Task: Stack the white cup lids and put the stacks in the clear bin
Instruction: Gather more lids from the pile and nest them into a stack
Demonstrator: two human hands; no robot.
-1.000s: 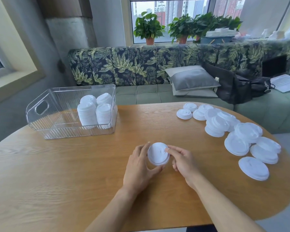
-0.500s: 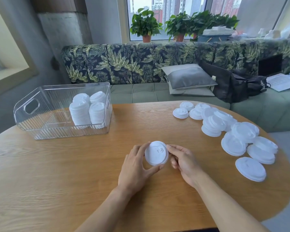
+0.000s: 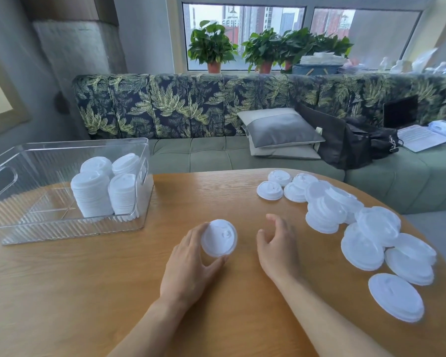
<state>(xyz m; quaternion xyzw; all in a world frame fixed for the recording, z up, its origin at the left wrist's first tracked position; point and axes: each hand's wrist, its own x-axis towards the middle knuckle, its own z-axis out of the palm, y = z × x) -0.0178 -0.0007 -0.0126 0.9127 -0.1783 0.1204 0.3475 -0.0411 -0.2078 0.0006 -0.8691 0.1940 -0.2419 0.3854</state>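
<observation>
Lid (image 3: 219,238), maybe a few nested, can't tell, is in the left hand (image 3: 188,266), grip curled round it over the surface (image 3: 62,292). Beside it the right hand (image 3: 278,246) has a loose grip, holding nothing. Loose lids (image 3: 371,228) lie scattered at right; four stacks (image 3: 106,186) stand in the clear bin (image 3: 62,228) far left.

Single wide-angle view from head height at the near edge of the bench (image 3: 62,292), facing forward and down across it. Close range, left hand (image 3: 188,264) and right hand (image 3: 278,251) low in frame. Sofa (image 3: 191,155) and window (image 3: 242,34) beyond the bench's far edge.
</observation>
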